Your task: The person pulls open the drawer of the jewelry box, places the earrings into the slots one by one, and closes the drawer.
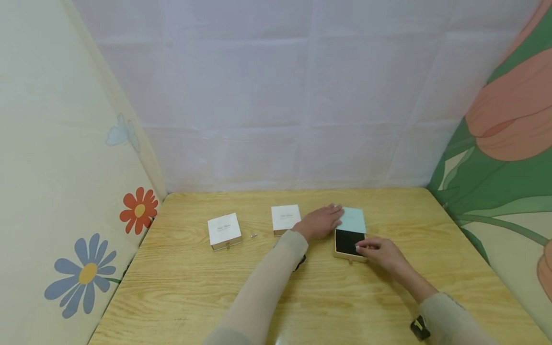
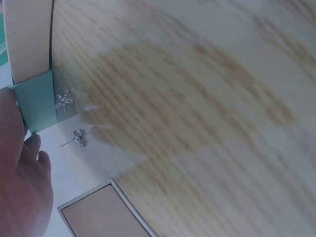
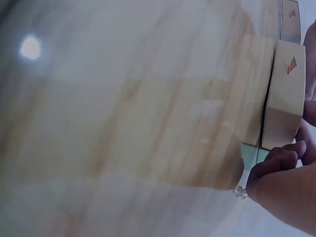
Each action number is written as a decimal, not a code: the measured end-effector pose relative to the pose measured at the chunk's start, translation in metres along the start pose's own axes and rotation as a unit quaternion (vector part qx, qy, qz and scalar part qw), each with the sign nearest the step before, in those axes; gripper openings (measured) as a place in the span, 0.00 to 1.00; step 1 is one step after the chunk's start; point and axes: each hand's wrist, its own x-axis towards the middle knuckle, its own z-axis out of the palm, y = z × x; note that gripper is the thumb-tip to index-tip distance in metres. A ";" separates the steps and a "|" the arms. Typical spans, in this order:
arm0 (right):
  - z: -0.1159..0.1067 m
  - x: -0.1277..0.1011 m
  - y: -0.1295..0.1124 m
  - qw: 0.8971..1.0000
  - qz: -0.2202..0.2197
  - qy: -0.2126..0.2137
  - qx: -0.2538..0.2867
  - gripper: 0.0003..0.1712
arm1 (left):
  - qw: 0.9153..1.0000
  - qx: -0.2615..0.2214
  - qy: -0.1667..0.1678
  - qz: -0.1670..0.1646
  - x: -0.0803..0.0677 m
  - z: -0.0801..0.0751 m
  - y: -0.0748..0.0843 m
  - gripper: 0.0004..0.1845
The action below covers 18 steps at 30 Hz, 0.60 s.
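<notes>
My left hand (image 1: 321,222) lies at the left side of the light blue box cover (image 1: 352,219), its fingers reaching onto the cover's back corner. A drawer with a black lining (image 1: 348,241) is pulled out of this cover toward me. At the drawer's right edge, my right hand (image 1: 381,251) pinches a small sparkling earring (image 3: 240,192) at its fingertips. Beside the cover, the left wrist view has two silver stud earrings, one (image 2: 64,100) close to the cover's side and another (image 2: 80,138) nearer my left fingers.
A white box (image 1: 285,218) stands left of my left hand, partly behind the sleeve. Another white box (image 1: 224,230) sits farther left, with small silvery pieces (image 1: 253,235) beside it. The wooden table (image 1: 181,287) meets a white cloth backdrop (image 1: 241,120) at the back.
</notes>
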 end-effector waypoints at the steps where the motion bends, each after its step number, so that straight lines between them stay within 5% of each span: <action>1: 0.000 0.000 0.000 1.000 -0.001 -0.002 -0.001 0.19 | 1.000 0.001 0.000 0.001 0.000 0.000 0.000 0.29; 18: 0.004 0.004 0.000 0.996 -0.043 0.024 -0.073 0.11 | 1.000 0.010 0.003 0.003 0.001 0.001 0.000 0.29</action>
